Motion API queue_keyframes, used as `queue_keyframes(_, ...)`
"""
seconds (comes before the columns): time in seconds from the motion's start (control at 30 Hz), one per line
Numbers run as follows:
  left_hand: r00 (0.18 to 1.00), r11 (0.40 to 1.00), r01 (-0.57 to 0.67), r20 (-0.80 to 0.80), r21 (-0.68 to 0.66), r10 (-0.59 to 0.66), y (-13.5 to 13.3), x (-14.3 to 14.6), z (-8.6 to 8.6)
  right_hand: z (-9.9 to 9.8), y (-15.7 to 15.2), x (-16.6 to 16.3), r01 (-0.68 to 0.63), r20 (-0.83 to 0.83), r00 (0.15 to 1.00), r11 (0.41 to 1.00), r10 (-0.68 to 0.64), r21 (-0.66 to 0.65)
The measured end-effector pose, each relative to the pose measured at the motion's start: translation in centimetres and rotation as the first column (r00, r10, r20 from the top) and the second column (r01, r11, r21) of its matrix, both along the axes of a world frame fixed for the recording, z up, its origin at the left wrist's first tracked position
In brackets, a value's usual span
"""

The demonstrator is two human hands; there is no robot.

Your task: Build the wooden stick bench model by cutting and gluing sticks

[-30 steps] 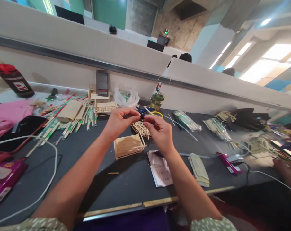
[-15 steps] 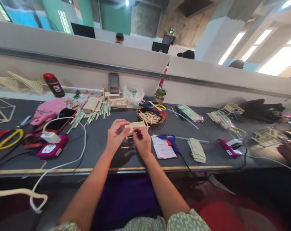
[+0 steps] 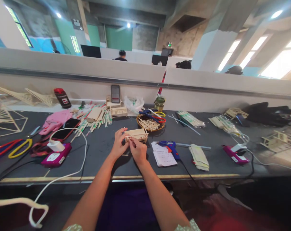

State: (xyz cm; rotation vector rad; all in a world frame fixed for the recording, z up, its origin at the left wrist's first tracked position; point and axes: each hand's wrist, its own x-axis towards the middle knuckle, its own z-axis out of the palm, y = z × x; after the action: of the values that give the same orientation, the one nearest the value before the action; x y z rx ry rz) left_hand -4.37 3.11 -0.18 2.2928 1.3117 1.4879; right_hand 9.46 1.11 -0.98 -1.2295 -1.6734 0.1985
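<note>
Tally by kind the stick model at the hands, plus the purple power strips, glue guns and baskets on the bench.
Stick model at left hand and right hand: 1
Purple power strips: 2
Glue gun: 1
Basket: 1
Total: 5

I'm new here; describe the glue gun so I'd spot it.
On the dark table, find the white paper beside the right hand. The glue gun lies partly on it: blue with an orange trigger, unlike the pale folded cloth nearby.

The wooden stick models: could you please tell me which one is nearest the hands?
The model just in front of the wicker basket; the others stand farther away.
</note>
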Motion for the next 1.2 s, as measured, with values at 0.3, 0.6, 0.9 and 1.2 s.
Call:
queue_keyframes(0.3, 0.983, 0.992, 0.083, 0.170, -0.095, -0.066, -0.4, -0.2, 0.7, 1.6, 0.1, -0.1, 0.044, 0.276, 0.961, 0.997, -0.025, -0.064)
queue_keyframes(0.6, 0.917, 0.957, 0.222, 0.373, -0.186, -0.141, -0.6, -0.5, 0.6, 1.9, 0.1, -0.1, 0.052, 0.322, 0.947, 0.995, -0.022, -0.085)
queue_keyframes(0.9, 0.916, 0.961, 0.192, 0.389, -0.199, -0.103, -0.6, -0.4, 0.5, 2.1, 0.1, 0.0, 0.038, 0.317, 0.948, 0.997, -0.016, -0.065)
queue_keyframes(1.2, 0.922, 0.964, 0.194, 0.370, -0.184, -0.115, -0.6, -0.3, 0.7, 2.2, 0.0, 0.0, 0.035, 0.331, 0.944, 0.998, -0.012, -0.061)
